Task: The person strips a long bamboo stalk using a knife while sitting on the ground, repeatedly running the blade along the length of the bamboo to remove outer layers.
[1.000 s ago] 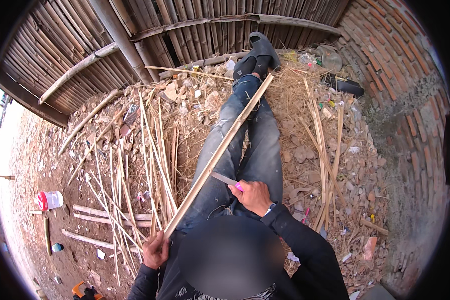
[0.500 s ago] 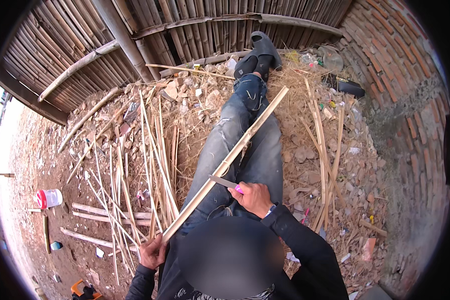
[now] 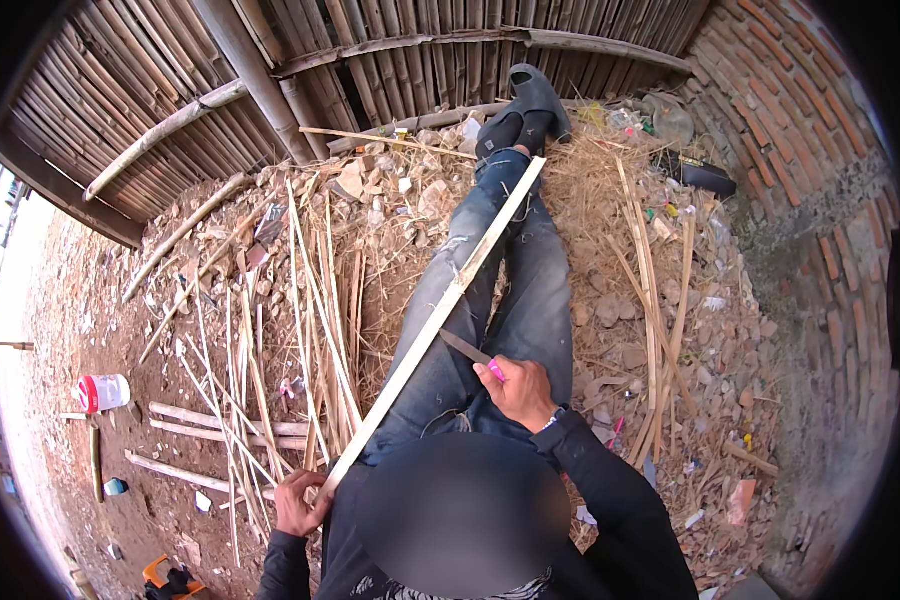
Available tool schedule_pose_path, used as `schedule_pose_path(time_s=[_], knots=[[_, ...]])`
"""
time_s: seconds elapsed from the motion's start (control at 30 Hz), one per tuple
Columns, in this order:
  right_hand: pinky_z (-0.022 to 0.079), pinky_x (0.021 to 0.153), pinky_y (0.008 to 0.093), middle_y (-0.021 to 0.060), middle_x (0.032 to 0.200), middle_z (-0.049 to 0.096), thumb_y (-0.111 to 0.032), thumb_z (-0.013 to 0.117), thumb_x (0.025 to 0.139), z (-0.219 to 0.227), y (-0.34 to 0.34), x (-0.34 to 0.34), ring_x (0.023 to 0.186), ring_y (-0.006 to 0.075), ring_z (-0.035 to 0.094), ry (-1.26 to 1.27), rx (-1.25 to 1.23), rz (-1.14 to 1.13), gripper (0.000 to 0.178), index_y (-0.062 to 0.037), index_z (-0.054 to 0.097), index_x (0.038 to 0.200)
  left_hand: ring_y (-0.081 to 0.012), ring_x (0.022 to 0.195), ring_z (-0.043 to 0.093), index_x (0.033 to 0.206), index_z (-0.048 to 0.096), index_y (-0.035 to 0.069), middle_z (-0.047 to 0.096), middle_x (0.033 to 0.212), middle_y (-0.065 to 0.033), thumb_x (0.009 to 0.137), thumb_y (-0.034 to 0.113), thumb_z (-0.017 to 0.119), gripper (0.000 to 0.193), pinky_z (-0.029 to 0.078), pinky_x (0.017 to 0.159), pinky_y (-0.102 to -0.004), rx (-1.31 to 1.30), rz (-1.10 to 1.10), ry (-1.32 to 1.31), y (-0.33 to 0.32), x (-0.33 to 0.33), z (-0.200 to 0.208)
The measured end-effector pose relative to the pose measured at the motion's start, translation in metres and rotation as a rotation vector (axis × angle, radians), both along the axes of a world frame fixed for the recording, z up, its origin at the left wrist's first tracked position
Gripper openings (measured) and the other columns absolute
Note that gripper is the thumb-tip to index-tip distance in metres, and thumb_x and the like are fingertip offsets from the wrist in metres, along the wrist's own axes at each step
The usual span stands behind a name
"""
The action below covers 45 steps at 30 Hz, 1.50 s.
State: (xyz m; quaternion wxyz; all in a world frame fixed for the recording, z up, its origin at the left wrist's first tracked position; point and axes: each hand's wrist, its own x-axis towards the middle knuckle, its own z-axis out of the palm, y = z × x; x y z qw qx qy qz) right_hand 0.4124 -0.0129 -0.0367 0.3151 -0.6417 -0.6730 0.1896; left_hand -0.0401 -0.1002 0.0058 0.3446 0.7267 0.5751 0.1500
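Note:
A long pale bamboo strip (image 3: 403, 372) lies diagonally across my outstretched legs, its far end near the shins. Its near end is gripped by my left hand (image 3: 300, 503) beside my left hip. My right hand (image 3: 520, 390), over my right thigh, is wrapped around the pink handle of a knife (image 3: 466, 348). The blade points up and left, its tip at or close to the strip's right edge; I cannot tell whether they touch.
Thin bamboo strips (image 3: 315, 300) are piled on the ground at my left, near thicker poles (image 3: 230, 433). More strips (image 3: 650, 300) lie at my right. A red-lidded clear tub (image 3: 104, 393) stands far left. A bamboo wall (image 3: 420, 75) and brick wall (image 3: 820, 200) border the rubble.
The bamboo strip has turned to show a flatter, paler face, and its far end has shifted left. My right hand has moved slightly right, taking the knife off the strip's face to its edge.

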Motion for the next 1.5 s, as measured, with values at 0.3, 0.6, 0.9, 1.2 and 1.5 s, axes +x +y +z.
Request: schedule_pose_path(time_s=[0.3, 0.6, 0.9, 1.2, 1.5], knots=[[0.052, 0.054, 0.0502, 0.0171, 0.065, 0.068, -0.048, 0.064, 0.104, 0.003, -0.004, -0.001, 0.061, 0.0413, 0.068, 0.003, 0.02, 0.009, 0.048, -0.0085, 0.068, 0.077, -0.0162, 0.063, 0.054, 0.091, 0.067, -0.003, 0.059, 0.068, -0.0094, 0.104, 0.032, 0.068, 0.038, 0.046, 0.061, -0.0367, -0.227, -0.051, -0.138, 0.079, 0.072, -0.015], [0.053, 0.055, 0.0521, 0.0186, 0.065, 0.068, -0.05, 0.065, 0.102, 0.005, -0.003, -0.003, 0.062, 0.0423, 0.068, -0.016, -0.041, 0.063, 0.048, -0.0086, 0.071, 0.079, -0.0506, 0.071, 0.065, 0.091, 0.06, -0.001, 0.062, 0.072, -0.0285, 0.107, 0.028, 0.063, 0.033, 0.048, 0.061, -0.053, -0.06, -0.028, -0.107, 0.142, 0.167, 0.013], [0.054, 0.058, 0.0558, 0.0217, 0.066, 0.068, -0.053, 0.063, 0.102, 0.008, 0.001, -0.013, 0.065, 0.0445, 0.07, -0.056, -0.173, -0.011, 0.054, -0.0069, 0.074, 0.077, -0.0465, 0.065, 0.065, 0.092, 0.062, -0.001, 0.06, 0.068, -0.0261, 0.106, 0.023, 0.065, 0.028, 0.046, 0.057, -0.0504, 0.039, -0.044, -0.125, 0.142, 0.18, 0.0], [0.048, 0.058, 0.0566, 0.0262, 0.068, 0.065, -0.054, 0.057, 0.107, 0.004, 0.024, 0.007, 0.068, 0.0506, 0.064, 0.118, -0.189, -0.327, 0.06, -0.0027, 0.071, 0.079, -0.0431, 0.058, 0.064, 0.091, 0.064, 0.001, 0.058, 0.063, -0.0232, 0.106, 0.022, 0.066, 0.026, 0.048, 0.055, -0.0464, -0.12, -0.055, -0.084, 0.099, 0.127, 0.024], [0.051, 0.053, 0.0517, 0.0205, 0.063, 0.066, -0.053, 0.063, 0.103, 0.003, -0.007, -0.008, 0.062, 0.0443, 0.068, 0.038, -0.06, -0.041, 0.053, -0.0071, 0.07, 0.078, -0.0455, 0.062, 0.064, 0.092, 0.065, 0.0, 0.06, 0.066, -0.0243, 0.105, 0.022, 0.066, 0.026, 0.049, 0.057, -0.0481, -0.078, -0.024, -0.076, 0.082, 0.124, 0.019]])
